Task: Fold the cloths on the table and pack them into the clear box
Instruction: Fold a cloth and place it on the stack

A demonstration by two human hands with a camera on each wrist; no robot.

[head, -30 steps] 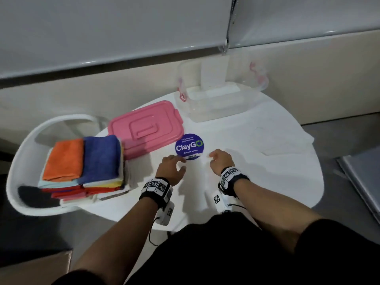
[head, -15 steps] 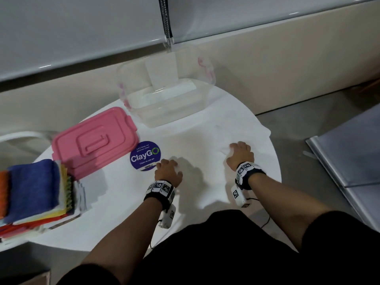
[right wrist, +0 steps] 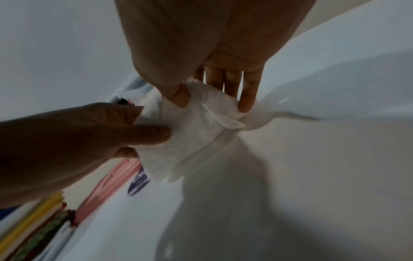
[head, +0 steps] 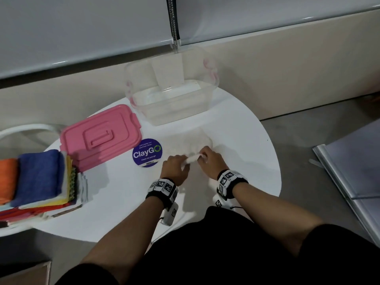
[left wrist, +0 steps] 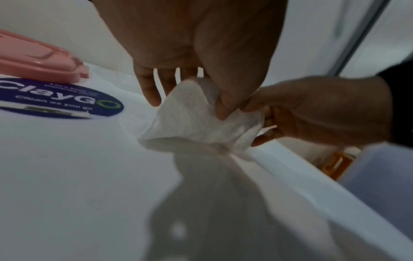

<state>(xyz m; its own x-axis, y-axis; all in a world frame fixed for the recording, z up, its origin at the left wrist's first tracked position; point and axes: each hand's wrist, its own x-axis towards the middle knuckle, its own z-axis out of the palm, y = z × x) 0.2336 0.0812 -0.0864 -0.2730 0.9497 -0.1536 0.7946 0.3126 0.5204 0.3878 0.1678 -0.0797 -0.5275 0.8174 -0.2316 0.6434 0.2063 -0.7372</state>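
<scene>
A white cloth [head: 193,159] lies on the round white table [head: 115,202] and is hard to tell from it. Both hands meet over it at mid-table. In the left wrist view my left hand [left wrist: 210,106] pinches a raised fold of the cloth [left wrist: 196,121] between thumb and fingers. My right hand [right wrist: 212,100] pinches the same bunched part of the cloth [right wrist: 192,134], right beside the left hand [head: 178,165]. The clear box [head: 170,99] stands open at the table's far edge, with what looks like a folded white cloth [head: 174,89] inside.
A pink lid [head: 100,136] lies left of the box, with a round purple ClayGo sticker [head: 147,152] beside it. A stack of folded coloured cloths [head: 37,182], blue and orange on top, sits at the far left. The table's right edge [head: 275,161] drops to the floor.
Half a second ago the hands were spread apart on the flat cloth. They have come together at mid-table and lifted a fold of it between them.
</scene>
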